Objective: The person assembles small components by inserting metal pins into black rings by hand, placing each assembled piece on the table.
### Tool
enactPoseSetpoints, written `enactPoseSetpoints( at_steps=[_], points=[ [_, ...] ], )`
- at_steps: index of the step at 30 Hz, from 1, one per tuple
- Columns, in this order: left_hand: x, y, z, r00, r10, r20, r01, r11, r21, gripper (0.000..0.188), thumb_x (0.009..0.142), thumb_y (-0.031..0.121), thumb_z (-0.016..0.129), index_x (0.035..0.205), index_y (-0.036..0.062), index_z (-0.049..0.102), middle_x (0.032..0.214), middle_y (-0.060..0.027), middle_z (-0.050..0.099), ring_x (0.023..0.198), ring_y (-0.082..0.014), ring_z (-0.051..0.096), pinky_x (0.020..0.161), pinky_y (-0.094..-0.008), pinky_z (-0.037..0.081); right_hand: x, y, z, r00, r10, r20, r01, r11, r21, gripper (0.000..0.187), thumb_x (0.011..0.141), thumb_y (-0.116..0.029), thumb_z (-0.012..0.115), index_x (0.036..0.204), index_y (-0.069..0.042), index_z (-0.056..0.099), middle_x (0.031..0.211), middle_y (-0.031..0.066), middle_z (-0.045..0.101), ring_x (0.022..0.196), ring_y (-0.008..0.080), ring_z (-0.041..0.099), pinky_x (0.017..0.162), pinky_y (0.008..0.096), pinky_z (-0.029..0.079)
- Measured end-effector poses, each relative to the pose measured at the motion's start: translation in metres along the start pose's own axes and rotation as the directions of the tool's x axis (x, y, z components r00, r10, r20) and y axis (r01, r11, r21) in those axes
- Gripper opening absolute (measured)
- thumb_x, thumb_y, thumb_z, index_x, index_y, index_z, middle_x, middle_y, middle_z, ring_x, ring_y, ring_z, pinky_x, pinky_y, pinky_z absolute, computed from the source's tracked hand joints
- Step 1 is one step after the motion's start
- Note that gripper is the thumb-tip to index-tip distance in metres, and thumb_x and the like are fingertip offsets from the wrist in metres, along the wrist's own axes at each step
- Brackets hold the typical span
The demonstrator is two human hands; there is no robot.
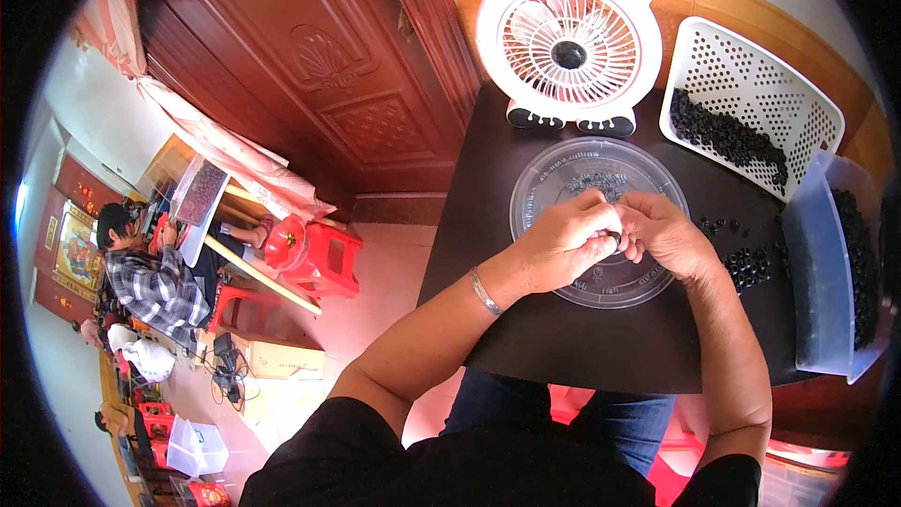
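Observation:
My left hand (567, 242) and my right hand (664, 233) meet fingertip to fingertip over a clear round plastic lid (531, 190). Both are closed in a pinch. A small black ring-like part (615, 237) shows at the fingertips of my left hand. What the fingers of my right hand pinch is hidden. On the lid, just beyond my hands, lies a pile of small greyish pieces (601, 182). To the right of my right hand, small black parts (748, 268) lie in a cluster on the dark table (507, 338).
A white animal-shaped fan (569, 54) stands at the table's back. A white perforated basket (760, 75) with black parts sits back right. Near the right edge is a translucent blue bin (821, 272) of black parts. At far left another person (155, 272) sits by a table.

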State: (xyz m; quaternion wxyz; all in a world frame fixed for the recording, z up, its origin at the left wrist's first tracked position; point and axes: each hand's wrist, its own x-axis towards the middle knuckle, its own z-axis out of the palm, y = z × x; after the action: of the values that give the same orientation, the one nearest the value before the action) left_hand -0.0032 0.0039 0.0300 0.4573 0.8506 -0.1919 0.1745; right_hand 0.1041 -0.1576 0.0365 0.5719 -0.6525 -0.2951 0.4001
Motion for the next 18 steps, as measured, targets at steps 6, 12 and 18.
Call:
enactPoseSetpoints(
  at_steps=[6, 12, 18],
  points=[
    [-0.001, -0.008, 0.002, 0.999, -0.038, 0.008, 0.038, 0.974, -0.224, 0.003, 0.087, 0.002, 0.056, 0.090, 0.0020, 0.056, 0.084, -0.0055, 0.048, 0.074, -0.0135, 0.051, 0.070, -0.0273, 0.044, -0.001, -0.002, 0.003, 1.000, 0.023, -0.020, -0.025, 0.992, -0.123, 0.027, 0.097, -0.026, 0.049, 0.087, -0.002, 0.057, 0.068, 0.0001, 0.056, 0.058, 0.0065, 0.049, 0.052, 0.0205, 0.040],
    [0.000, 0.000, 0.000, 1.000, -0.029, -0.008, 0.027, 0.984, -0.174, 0.003, 0.087, 0.001, 0.056, 0.089, 0.0019, 0.055, 0.083, -0.0050, 0.048, 0.072, -0.0124, 0.050, 0.069, -0.0265, 0.043, -0.002, -0.003, 0.002, 1.000, 0.004, 0.008, -0.003, 0.996, -0.087, 0.030, 0.097, -0.028, 0.047, 0.088, -0.002, 0.058, 0.069, 0.0003, 0.055, 0.058, 0.0070, 0.048, 0.053, 0.0211, 0.040],
    [-0.001, -0.005, 0.002, 1.000, -0.006, 0.005, 0.007, 0.994, -0.107, 0.005, 0.087, 0.001, 0.056, 0.091, 0.0016, 0.055, 0.084, -0.0054, 0.048, 0.072, -0.0122, 0.050, 0.069, -0.0268, 0.043, -0.001, -0.003, 0.002, 0.999, -0.037, -0.011, 0.035, 0.989, -0.141, 0.031, 0.097, -0.029, 0.047, 0.086, -0.002, 0.058, 0.068, -0.0002, 0.054, 0.058, 0.0067, 0.047, 0.052, 0.0205, 0.039]
  ],
)
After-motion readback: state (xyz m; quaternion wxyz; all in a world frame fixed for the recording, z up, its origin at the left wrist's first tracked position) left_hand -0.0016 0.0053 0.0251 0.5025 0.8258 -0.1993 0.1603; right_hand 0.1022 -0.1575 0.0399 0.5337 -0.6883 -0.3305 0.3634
